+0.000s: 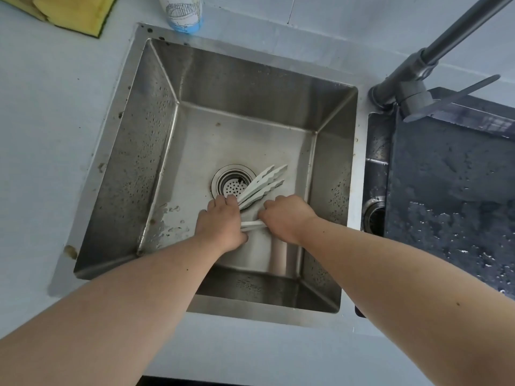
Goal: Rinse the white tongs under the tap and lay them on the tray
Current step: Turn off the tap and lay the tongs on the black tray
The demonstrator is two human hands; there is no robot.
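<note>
Pale, smooth countertop (50, 112) surrounds a square brushed-steel sink (156, 112), its walls spotted with droplets. At three o'clock a dark, wet tray (451, 185) lies beneath a grey tap (412, 79); at eleven o'clock sits a yellow sponge (75, 12), at twelve a patterned cup (184, 12). Low in the basin, both hands meet over white tongs (262, 182) with scalloped tips fanned beside the perforated drain (232, 183): left hand (220, 222) curled around them, right hand (287, 217) pinching the handle ends.
</note>
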